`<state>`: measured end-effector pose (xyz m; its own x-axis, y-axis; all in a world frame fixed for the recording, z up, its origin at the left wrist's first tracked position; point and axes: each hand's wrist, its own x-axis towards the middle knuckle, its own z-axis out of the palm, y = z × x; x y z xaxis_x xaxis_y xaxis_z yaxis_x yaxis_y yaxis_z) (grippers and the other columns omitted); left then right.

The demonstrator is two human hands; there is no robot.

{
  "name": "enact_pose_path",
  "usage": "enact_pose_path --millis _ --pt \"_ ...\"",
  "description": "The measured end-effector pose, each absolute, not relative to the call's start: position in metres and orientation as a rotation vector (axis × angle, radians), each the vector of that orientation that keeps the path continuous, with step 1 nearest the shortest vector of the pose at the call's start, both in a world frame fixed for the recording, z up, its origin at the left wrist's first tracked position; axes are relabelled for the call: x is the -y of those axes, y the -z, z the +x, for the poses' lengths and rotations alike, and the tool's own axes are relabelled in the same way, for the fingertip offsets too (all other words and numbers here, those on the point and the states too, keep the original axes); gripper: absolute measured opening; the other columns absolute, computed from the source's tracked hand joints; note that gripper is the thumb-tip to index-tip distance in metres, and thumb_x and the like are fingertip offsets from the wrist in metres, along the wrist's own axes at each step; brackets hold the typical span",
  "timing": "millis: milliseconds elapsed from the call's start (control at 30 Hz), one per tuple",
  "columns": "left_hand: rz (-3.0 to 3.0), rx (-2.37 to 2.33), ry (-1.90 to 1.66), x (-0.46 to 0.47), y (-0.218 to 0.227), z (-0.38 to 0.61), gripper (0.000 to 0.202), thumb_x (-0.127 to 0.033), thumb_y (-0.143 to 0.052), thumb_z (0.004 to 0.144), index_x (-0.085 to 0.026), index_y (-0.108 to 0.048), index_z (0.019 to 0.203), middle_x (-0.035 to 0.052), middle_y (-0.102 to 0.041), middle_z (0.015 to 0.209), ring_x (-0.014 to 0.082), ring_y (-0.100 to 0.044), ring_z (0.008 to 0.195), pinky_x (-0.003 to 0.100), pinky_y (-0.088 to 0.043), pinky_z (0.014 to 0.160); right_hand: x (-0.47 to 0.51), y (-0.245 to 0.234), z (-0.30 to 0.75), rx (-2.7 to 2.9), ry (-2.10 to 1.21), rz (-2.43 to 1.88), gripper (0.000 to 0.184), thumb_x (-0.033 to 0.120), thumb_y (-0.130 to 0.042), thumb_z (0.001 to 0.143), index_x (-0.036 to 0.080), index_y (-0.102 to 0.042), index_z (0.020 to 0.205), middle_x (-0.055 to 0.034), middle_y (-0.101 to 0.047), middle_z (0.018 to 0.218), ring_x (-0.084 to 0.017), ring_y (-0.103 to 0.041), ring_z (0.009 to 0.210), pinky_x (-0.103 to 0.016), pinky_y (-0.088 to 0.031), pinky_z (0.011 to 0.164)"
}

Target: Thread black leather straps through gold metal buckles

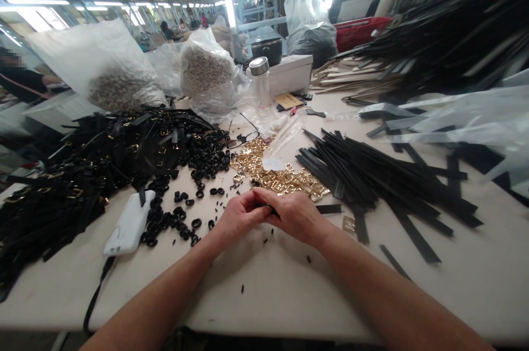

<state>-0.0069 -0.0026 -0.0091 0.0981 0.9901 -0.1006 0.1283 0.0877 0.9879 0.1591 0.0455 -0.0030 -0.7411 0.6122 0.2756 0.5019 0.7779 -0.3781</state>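
Note:
My left hand (238, 213) and my right hand (296, 216) meet at the middle of the table, fingers closed together. Between them they grip a black strap (270, 209), mostly covered by the fingers. A black strip end (329, 209) sticks out past my right hand; I cannot tell whether it is the same piece. Just beyond the fingertips lies a pile of gold buckles (289, 179). Small black loops (196, 223) are scattered to the left of my left hand. Loose black straps (372, 174) lie fanned out on the right.
A heap of buckled black straps (136, 147) covers the left side. A white device (130, 224) with a cable lies before it. Farther back are glasses (243, 139), a glass bottle (260, 86), bags of small parts (206, 67) and a white box (291, 75). A person (22, 78) is at far left.

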Motion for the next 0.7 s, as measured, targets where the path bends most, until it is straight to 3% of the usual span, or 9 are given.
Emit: enact_pose_path --millis 300,533,700 --pt "1.196 -1.285 -1.015 0.001 0.001 -0.010 0.013 -0.024 -0.068 0.070 -0.015 -0.058 0.072 -0.0022 -0.057 0.065 0.0101 -0.051 0.058 0.022 -0.041 0.056 -0.044 0.003 0.159 2.498 -0.539 -0.833 0.056 0.034 -0.072 0.079 0.028 -0.050 0.131 -0.0013 -0.073 0.097 -0.020 -0.070 0.077 -0.024 -0.046 0.065" --pt "1.124 -1.135 -0.954 0.001 0.006 -0.011 0.022 -0.029 -0.071 0.070 -0.014 -0.063 0.084 0.0033 -0.065 0.079 0.0144 -0.059 0.071 0.026 -0.046 0.066 -0.045 0.005 0.160 2.508 -0.573 -0.829 0.061 0.033 -0.069 0.082 0.027 -0.044 0.137 -0.0029 -0.071 0.108 -0.021 -0.070 0.083 -0.026 -0.050 0.069" --pt "1.175 -1.199 -0.947 0.001 0.010 -0.011 0.018 -0.022 -0.068 0.070 -0.014 -0.063 0.087 0.0034 -0.066 0.081 0.0149 -0.060 0.073 0.026 -0.047 0.067 -0.046 0.008 0.160 2.499 -0.666 -0.793 0.065 0.034 -0.070 0.081 0.025 -0.042 0.139 -0.0050 -0.069 0.111 -0.021 -0.069 0.088 -0.028 -0.051 0.074"
